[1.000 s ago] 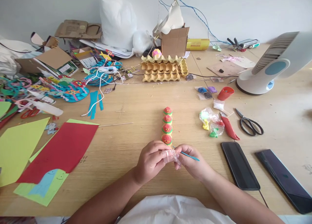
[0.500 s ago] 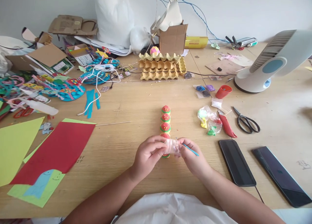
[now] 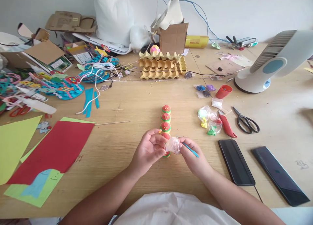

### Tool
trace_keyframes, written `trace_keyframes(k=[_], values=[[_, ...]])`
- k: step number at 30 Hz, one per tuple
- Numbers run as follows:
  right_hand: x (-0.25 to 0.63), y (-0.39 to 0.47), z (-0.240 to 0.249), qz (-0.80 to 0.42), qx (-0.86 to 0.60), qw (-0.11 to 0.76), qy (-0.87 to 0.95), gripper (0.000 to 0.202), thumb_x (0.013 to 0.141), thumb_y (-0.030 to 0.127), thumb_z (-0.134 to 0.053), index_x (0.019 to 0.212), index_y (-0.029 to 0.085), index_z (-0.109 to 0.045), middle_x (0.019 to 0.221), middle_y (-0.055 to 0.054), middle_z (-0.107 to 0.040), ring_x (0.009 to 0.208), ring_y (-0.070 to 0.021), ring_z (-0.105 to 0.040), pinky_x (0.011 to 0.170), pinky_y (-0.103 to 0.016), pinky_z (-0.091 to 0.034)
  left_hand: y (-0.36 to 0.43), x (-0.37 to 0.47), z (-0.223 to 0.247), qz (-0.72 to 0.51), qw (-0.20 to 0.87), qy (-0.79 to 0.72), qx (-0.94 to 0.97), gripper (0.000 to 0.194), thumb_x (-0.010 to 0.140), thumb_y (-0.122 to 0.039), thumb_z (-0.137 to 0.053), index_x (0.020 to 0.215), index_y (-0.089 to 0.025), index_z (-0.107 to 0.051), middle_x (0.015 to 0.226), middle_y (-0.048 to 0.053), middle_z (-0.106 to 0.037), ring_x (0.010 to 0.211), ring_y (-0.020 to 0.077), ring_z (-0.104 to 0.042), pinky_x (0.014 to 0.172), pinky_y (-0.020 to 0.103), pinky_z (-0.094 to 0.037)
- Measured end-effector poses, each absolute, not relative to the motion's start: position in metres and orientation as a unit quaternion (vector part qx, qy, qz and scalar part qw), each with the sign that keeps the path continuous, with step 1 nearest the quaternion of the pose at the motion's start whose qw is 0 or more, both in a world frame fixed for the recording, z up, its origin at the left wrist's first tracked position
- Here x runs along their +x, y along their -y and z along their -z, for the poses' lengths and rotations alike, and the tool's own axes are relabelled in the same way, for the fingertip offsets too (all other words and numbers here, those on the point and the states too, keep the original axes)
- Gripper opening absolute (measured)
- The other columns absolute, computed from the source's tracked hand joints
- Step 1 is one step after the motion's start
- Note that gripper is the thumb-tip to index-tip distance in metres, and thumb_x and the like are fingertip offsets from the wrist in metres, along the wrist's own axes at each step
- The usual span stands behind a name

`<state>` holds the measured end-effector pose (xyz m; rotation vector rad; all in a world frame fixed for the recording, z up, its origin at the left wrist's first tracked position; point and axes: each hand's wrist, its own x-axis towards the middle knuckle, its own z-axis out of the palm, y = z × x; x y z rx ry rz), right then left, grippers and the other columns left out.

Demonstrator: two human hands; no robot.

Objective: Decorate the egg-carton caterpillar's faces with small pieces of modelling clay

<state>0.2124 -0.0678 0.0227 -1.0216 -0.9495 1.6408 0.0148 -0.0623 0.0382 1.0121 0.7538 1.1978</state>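
Note:
A small clear plastic bag (image 3: 172, 145) is between my two hands, above the near end of a row of red, green and yellow clay figures (image 3: 165, 117). My right hand (image 3: 193, 155) pinches the bag's right side and also holds a thin blue tool (image 3: 191, 150) slanting down to the right. At the bag's left edge is my left hand (image 3: 149, 150), its thumb touching the plastic and its other fingers spread apart. What the bag contains cannot be made out. The nearest figures are partly hidden by my left fingers and the bag.
To the right lie bagged clay pieces (image 3: 204, 113), black scissors (image 3: 247, 120), a phone (image 3: 236, 162) and a dark slab (image 3: 280, 174). Red paper (image 3: 53, 150) lies left. Behind stand egg cartons (image 3: 158, 70) and a white fan (image 3: 271, 62).
My left fingers have spread and lifted off the bag's front, which now looks bunched up. The right hand keeps its hold on the bag and blue tool. The view has shifted slightly.

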Motion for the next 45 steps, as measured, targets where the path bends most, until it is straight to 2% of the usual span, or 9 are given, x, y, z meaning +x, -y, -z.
trace_keyframes(k=[2, 7, 14, 20, 28, 34, 38, 42, 45], values=[[0.211, 0.069, -0.027, -0.659, -0.415, 0.467, 0.419, 0.027, 0.089, 0.049, -0.076, 0.093, 0.022, -0.074, 0.087, -0.001, -0.072, 0.08, -0.015, -0.061, 0.078, -0.028, -0.049, 0.067, 0.017, -0.04, -0.514, 0.627, -0.335, 0.48, 0.065, 0.084, -0.024, -0.083, 0.138, -0.03, -0.048, 0.104, 0.002, -0.074, 0.096, 0.0175, -0.072, 0.086, 0.033, -0.06], [0.214, 0.067, -0.036, -0.608, -0.438, 0.44, 0.495, 0.025, 0.094, 0.047, -0.07, 0.091, 0.022, -0.074, 0.082, -0.003, -0.073, 0.074, -0.0166, -0.064, 0.071, -0.029, -0.051, 0.07, 0.019, -0.042, -0.539, 0.554, -0.402, 0.491, 0.045, 0.092, -0.021, -0.073, 0.131, -0.024, -0.049, 0.091, 0.001, -0.077, 0.083, 0.0148, -0.075, 0.078, 0.028, -0.061], [0.226, 0.063, -0.045, -0.389, -0.469, 0.442, 0.658, 0.024, 0.101, 0.036, -0.059, 0.085, 0.022, -0.071, 0.076, -0.004, -0.069, 0.07, -0.0182, -0.062, 0.07, -0.032, -0.049, 0.069, 0.018, -0.043, -0.552, 0.464, -0.434, 0.54, 0.041, 0.092, -0.018, -0.071, 0.127, -0.023, -0.05, 0.083, -0.003, -0.072, 0.075, 0.0115, -0.073, 0.071, 0.021, -0.058], [0.223, 0.066, -0.05, -0.538, -0.398, 0.426, 0.609, 0.021, 0.095, 0.041, -0.069, 0.106, 0.024, -0.07, 0.1, -0.006, -0.074, 0.087, -0.0195, -0.067, 0.081, -0.033, -0.053, 0.077, 0.019, -0.044, -0.487, 0.472, -0.401, 0.616, 0.033, 0.094, -0.015, -0.068, 0.121, -0.024, -0.051, 0.077, -0.005, -0.065, 0.075, 0.0113, -0.069, 0.073, 0.022, -0.058], [0.221, 0.067, -0.047, -0.556, -0.41, 0.454, 0.563, 0.021, 0.094, 0.04, -0.071, 0.085, 0.022, -0.068, 0.077, -0.002, -0.066, 0.069, -0.0149, -0.056, 0.065, -0.028, -0.047, 0.078, 0.022, -0.045, -0.471, 0.495, -0.381, 0.623, 0.048, 0.095, -0.017, -0.068, 0.137, -0.024, -0.045, 0.095, 0.003, -0.074, 0.086, 0.0157, -0.073, 0.08, 0.029, -0.061], [0.219, 0.068, -0.045, -0.572, -0.409, 0.434, 0.563, 0.02, 0.095, 0.041, -0.069, 0.088, 0.022, -0.069, 0.079, -0.003, -0.069, 0.071, -0.0162, -0.061, 0.067, -0.029, -0.05, 0.08, 0.024, -0.039, -0.481, 0.461, -0.404, 0.626, 0.039, 0.094, -0.015, -0.067, 0.128, -0.024, -0.05, 0.088, 0.0, -0.072, 0.084, 0.0143, -0.072, 0.081, 0.028, -0.06], [0.22, 0.067, -0.048, -0.514, -0.403, 0.419, 0.631, 0.017, 0.097, 0.036, -0.066, 0.088, 0.022, -0.068, 0.077, -0.002, -0.068, 0.067, -0.0153, -0.058, 0.063, -0.028, -0.047, 0.081, 0.025, -0.037, -0.48, 0.463, -0.402, 0.627, 0.035, 0.095, -0.015, -0.067, 0.125, -0.024, -0.05, 0.085, 0.0, -0.071, 0.084, 0.0149, -0.072, 0.081, 0.028, -0.059], [0.234, 0.057, -0.055, -0.435, -0.397, 0.395, 0.705, 0.017, 0.1, 0.031, -0.061, 0.086, 0.022, -0.066, 0.076, -0.002, -0.067, 0.068, -0.0158, -0.058, 0.066, -0.03, -0.047, 0.078, 0.025, -0.038, -0.484, 0.506, -0.391, 0.598, 0.046, 0.097, -0.02, -0.066, 0.137, -0.025, -0.045, 0.097, 0.004, -0.074, 0.09, 0.016, -0.072, 0.085, 0.032, -0.058], [0.25, 0.042, -0.055, -0.338, -0.466, 0.363, 0.732, 0.02, 0.101, 0.031, -0.058, 0.085, 0.021, -0.064, 0.073, -0.003, -0.063, 0.067, -0.0166, -0.057, 0.063, -0.029, -0.044, 0.073, 0.021, -0.036, -0.498, 0.535, -0.414, 0.543, 0.039, 0.1, -0.029, -0.063, 0.136, -0.023, -0.053, 0.104, 0.007, -0.072, 0.093, 0.0164, -0.068, 0.083, 0.031, -0.056]])
